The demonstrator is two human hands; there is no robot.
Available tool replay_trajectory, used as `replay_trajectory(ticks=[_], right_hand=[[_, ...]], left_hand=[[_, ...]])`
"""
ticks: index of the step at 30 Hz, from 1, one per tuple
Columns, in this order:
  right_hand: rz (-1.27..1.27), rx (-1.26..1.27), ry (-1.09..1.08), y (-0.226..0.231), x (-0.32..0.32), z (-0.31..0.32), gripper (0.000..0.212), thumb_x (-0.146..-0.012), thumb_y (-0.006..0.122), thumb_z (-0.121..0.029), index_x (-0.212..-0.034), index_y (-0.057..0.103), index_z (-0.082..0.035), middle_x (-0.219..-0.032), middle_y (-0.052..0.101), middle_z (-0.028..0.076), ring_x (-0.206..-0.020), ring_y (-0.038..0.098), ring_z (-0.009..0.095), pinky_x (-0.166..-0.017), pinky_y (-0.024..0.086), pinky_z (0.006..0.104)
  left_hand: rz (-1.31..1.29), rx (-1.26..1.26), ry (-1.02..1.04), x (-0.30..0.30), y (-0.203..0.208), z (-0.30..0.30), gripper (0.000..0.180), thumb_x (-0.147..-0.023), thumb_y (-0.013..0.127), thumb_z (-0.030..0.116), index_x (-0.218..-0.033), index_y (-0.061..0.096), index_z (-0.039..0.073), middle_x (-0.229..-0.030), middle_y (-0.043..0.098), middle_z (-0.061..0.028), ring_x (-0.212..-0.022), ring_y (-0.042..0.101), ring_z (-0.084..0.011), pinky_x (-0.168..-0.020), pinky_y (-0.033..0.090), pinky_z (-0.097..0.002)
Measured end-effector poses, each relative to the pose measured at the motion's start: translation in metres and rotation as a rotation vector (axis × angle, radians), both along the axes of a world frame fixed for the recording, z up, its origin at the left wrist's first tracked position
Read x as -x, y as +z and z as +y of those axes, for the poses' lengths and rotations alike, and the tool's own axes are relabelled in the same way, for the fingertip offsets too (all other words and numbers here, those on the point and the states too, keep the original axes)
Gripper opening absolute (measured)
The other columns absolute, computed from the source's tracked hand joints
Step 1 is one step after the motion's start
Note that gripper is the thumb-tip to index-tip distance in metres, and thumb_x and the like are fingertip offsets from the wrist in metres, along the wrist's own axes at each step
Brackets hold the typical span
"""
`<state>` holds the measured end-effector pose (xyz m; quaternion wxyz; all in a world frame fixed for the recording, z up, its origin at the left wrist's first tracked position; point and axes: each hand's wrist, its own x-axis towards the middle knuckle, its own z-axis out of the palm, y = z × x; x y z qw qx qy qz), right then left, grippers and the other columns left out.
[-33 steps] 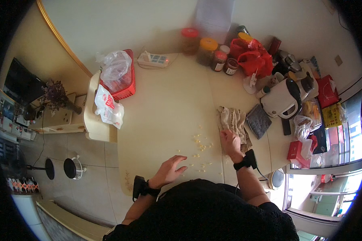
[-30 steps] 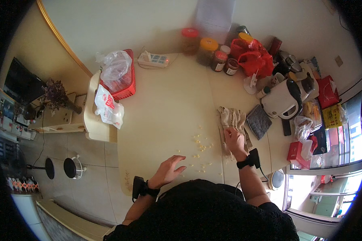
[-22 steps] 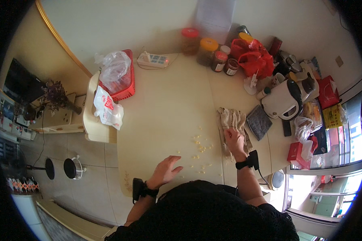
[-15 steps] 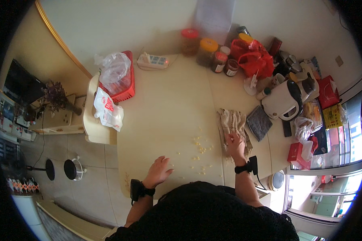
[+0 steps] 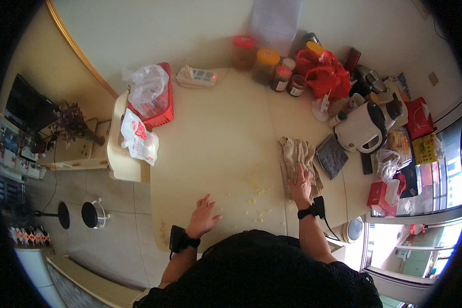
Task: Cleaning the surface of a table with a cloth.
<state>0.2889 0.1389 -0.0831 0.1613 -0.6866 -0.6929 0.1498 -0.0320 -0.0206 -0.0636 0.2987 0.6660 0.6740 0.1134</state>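
Observation:
My right hand (image 5: 300, 187) lies on a crumpled beige cloth (image 5: 296, 152), its fingers stretched out over the near part of the fabric. Over the near left part of the cream table (image 5: 210, 138) is my left hand (image 5: 204, 215), fingers apart and holding nothing. Small yellow pieces (image 5: 259, 190), which look like corn kernels, are scattered between my two hands. A folded grey cloth (image 5: 331, 156) rests just right of the beige one.
A red basket (image 5: 161, 119) with plastic bags and a white bag (image 5: 138, 137) stand at the left. Behind are a power strip (image 5: 196, 77), lidded jars (image 5: 265, 65) and a red bag (image 5: 323, 77). A white kettle-like appliance (image 5: 362, 128) and boxes crowd the right.
The fingers of my right hand have straightened on the beige cloth. My left hand has shifted very slightly away from me, with its fingers more spread.

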Motion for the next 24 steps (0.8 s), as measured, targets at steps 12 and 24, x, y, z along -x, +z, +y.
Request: replay_trajectory(ticks=[12,24], right_hand=[[-0.078,0.02,0.028,-0.002,-0.004,0.011,0.064,-0.075,0.065,-0.017,-0.133,0.039,-0.014,-0.117,0.043,0.022,-0.101,0.053,0.039,-0.082,0.047,0.0451],[0.08,-0.023,0.046,0.0,-0.017,0.012,0.039,-0.077,0.059,-0.023,-0.115,0.057,-0.012,-0.105,0.056,0.019,-0.101,0.053,0.036,-0.084,0.044,0.0442]], left_hand=[[0.095,-0.078,-0.035,-0.003,-0.01,-0.004,0.051,-0.071,0.07,0.024,-0.111,0.051,-0.002,-0.133,0.034,-0.0249,-0.119,0.036,-0.041,-0.095,0.04,-0.0444],[0.03,0.06,-0.011,-0.004,-0.005,0.0,0.055,-0.075,0.066,0.028,-0.118,0.048,-0.001,-0.138,0.028,-0.0231,-0.124,0.03,-0.04,-0.1,0.035,-0.0457]])
